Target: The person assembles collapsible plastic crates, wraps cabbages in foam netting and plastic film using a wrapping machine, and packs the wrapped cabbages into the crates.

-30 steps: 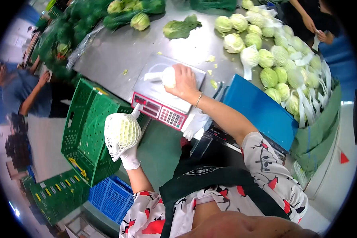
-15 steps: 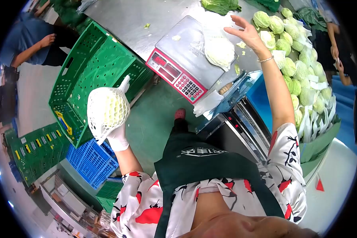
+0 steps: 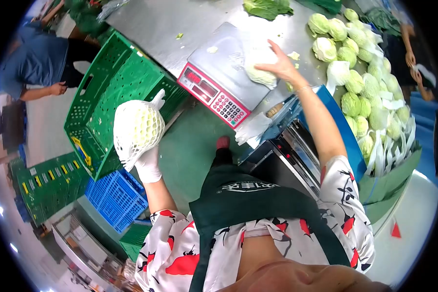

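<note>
A netted cabbage (image 3: 262,77) on the scale (image 3: 221,48) is part-covered by the open, curved R hand (image 3: 281,66), just L of its palm, w/ a 2nd netted cabbage (image 3: 140,127) gripped from below by the farther L hand (image 3: 149,165).

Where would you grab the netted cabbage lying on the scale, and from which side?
I'd cup the round body of the netted cabbage, coming from above and the person's right. It lies near that edge of the scale, where the right hand is, fingers and thumb spread. Its ball shape offers no handle, so a wide grip seems best.
</note>
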`<state>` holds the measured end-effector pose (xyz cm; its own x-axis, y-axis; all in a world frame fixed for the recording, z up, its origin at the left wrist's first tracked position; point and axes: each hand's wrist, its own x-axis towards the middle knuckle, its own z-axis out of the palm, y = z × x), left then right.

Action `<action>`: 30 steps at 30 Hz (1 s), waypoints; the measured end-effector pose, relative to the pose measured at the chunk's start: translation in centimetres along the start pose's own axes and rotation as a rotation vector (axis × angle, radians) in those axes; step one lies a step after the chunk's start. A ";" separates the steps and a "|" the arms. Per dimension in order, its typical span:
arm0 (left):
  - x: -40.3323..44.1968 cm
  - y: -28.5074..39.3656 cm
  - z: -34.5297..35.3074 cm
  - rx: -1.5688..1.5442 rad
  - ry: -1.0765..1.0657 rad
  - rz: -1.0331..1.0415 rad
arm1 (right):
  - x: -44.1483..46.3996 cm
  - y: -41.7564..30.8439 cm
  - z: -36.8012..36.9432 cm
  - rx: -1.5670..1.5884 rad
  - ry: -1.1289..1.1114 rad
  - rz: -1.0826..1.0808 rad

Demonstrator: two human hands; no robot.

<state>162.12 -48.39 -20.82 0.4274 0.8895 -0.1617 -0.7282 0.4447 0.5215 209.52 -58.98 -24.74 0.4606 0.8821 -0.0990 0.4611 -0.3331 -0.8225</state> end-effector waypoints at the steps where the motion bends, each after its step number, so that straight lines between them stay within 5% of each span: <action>1: 0.5 -0.9 1.0 0.099 0.005 0.013 | -0.1 -1.2 0.2 -0.014 -0.024 0.023; 2: 1.1 -2.0 1.9 0.089 -0.009 -0.035 | 0.0 -2.3 0.0 -0.029 -0.042 0.043; 5: 2.5 -6.1 5.6 0.104 -0.047 -0.183 | 1.3 1.4 1.8 0.680 0.007 0.349; 8: 3.1 -11.4 8.7 0.250 -0.264 -0.305 | -4.2 -0.3 -1.9 1.216 -0.203 0.273; 9: 2.6 -13.3 11.0 0.239 -0.349 -0.346 | -6.5 0.2 -3.3 1.272 -0.122 0.240; 15: -1.2 -27.7 18.7 0.805 -0.748 -0.437 | -28.0 1.8 -14.5 0.802 0.549 0.347; 19: -8.0 -37.4 22.8 1.003 -1.043 -0.214 | -37.6 6.4 -16.3 0.243 0.826 0.509; 25: -10.8 -41.9 23.0 1.401 -1.210 -0.127 | -43.1 7.9 -15.2 0.143 0.799 0.614; 30: -10.6 -40.6 23.8 1.095 -1.243 -0.210 | -43.9 9.1 -15.2 0.160 0.682 0.515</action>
<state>199.94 -78.39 -20.37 0.9898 -0.0298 0.1394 -0.1426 -0.2185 0.9654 205.03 -105.84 -19.38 0.9601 0.2253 -0.1656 -0.0185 -0.5396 -0.8417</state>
